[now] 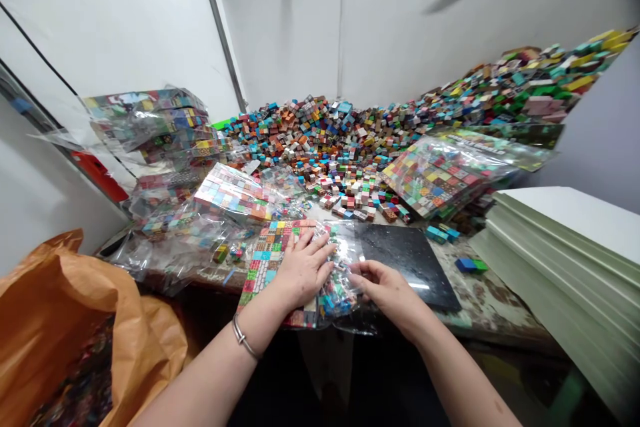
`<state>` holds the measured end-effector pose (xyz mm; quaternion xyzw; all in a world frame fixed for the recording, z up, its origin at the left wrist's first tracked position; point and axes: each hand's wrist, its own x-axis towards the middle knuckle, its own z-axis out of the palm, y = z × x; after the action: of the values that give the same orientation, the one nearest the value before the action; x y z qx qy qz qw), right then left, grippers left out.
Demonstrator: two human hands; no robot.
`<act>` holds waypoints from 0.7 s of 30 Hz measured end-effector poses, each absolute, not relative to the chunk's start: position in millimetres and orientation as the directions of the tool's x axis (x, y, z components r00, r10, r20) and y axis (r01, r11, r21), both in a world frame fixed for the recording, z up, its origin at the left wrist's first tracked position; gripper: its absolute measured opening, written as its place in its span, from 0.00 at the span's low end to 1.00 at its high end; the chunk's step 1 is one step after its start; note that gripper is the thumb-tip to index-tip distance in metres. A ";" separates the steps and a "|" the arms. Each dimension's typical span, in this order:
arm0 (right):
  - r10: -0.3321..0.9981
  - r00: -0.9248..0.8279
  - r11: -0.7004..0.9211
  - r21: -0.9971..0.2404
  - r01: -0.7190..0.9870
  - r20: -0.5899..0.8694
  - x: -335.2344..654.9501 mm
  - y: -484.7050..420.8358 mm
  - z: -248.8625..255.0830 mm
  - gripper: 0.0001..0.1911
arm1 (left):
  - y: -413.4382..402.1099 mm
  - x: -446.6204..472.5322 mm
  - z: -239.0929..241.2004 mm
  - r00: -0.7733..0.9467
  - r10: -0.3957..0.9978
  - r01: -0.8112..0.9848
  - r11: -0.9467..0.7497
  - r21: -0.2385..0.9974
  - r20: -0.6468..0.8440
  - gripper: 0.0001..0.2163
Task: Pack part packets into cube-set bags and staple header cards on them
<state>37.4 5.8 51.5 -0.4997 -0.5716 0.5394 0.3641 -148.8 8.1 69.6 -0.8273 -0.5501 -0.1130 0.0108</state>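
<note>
My left hand point(303, 270) lies flat with fingers spread on a panel of colourful square blocks point(267, 255) near the table's front edge. Clear plastic of a bag point(353, 237) extends from the panel's right side. Beside the left fingers, a small clear packet of mixed coloured pieces point(340, 293) lies under the plastic. My right hand point(383, 287) pinches the clear plastic at the packet's right side, its thumb and fingers together. Under the bag and to the right is a flat, shiny black board point(407, 250).
Loose coloured blocks point(310, 127) are heaped along the back. Bagged block panels point(170, 127) are stacked at left, with another bagged panel point(435, 177) at right. A stack of pale sheets point(565, 247) stands far right. An orange sack point(135, 327) opens at lower left.
</note>
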 end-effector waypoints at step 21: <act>0.915 -0.364 -0.102 -0.971 0.215 -0.176 34.0 -14.7 61.0 0.11 | 9.3 -149.2 68.7 0.376 0.902 0.908 -0.404 0.110 0.211 0.19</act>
<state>34.0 -14.7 61.0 -0.4739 -0.5962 0.5712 0.3061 -149.2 9.3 68.7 -0.8293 -0.5458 -0.1191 0.0122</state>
